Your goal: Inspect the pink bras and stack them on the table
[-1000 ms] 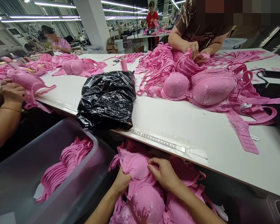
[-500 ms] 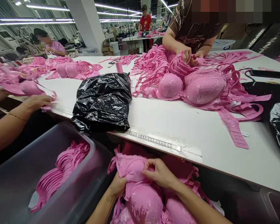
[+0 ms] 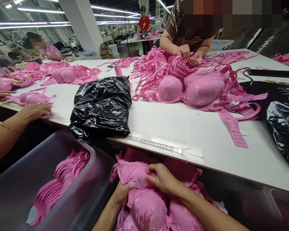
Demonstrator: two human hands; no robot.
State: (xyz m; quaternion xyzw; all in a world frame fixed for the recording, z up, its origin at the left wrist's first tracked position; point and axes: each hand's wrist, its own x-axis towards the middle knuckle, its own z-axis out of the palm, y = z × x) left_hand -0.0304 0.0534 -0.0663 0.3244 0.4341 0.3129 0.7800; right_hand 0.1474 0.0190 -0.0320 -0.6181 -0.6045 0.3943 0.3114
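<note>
Below the table's front edge, a pink bra point(image 3: 136, 173) is held between my two hands, its lace edge and inner cup facing up. My left hand point(image 3: 122, 192) grips its lower left side, with the fingers tucked underneath and out of sight. My right hand point(image 3: 160, 175) pinches the cup's fabric between thumb and fingers from the right. Under and in front of it lie more pink bras point(image 3: 150, 208) with moulded lace cups, heaped close to my forearms.
On the white table point(image 3: 163, 125) are a black plastic bag point(image 3: 101, 107), a tape measure point(image 3: 151, 143) along the edge, and a bra stack point(image 3: 203, 86) handled by a co-worker. A grey bin point(image 3: 92, 154) with stacked bras stands at left. Another person's hand point(image 3: 35, 112) holds a bra there.
The view has shifted slightly, so the table things sit further left. My hands keep their hold on the bra. At left, the neighbour's bra now lies flatter on the table.
</note>
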